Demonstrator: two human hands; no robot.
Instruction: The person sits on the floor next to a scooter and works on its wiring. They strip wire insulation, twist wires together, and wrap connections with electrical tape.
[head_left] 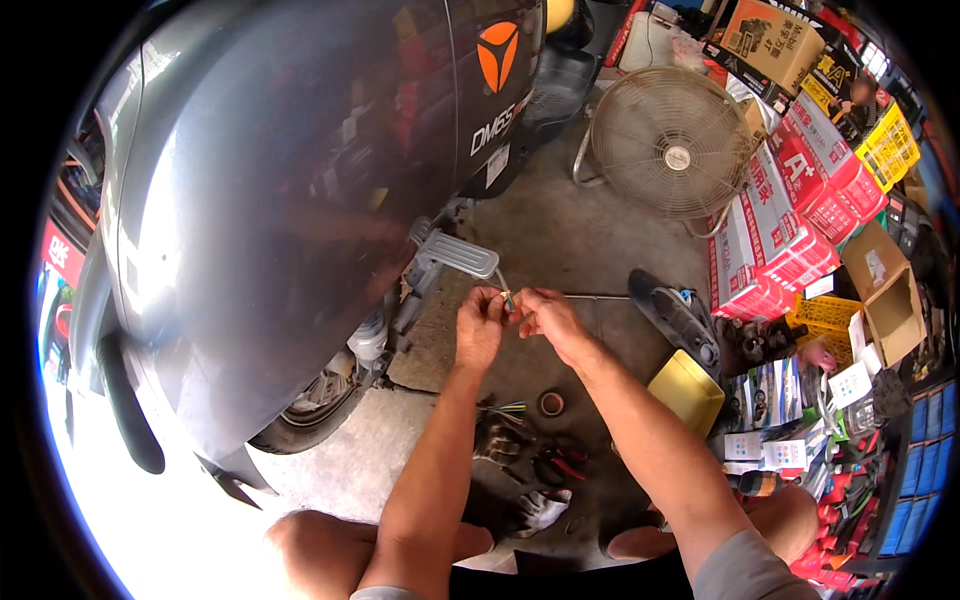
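Both hands meet at a thin grey cable point(502, 277), just below a silver footrest point(462, 254) on a dark grey vehicle body point(300, 180). My left hand point(482, 327) is closed, pinching the cable near its end. My right hand point(548, 318) is closed too, its fingertips pinching the thin coloured wires point(508, 299) at that end; the fingers partly hide them. Beneath my hands on the floor lie a roll of tape point(551, 403), several loose coloured wires point(512, 407), red-handled pliers point(568, 464) and work gloves point(541, 510).
A round floor fan point(672, 140) stands ahead on the right. Right of my hands are a black plastic part point(678, 322) and a yellow tray point(686, 393). Red and white boxes point(775, 235), an opened cardboard box point(885, 290) and blue bins point(918, 465) crowd the right side.
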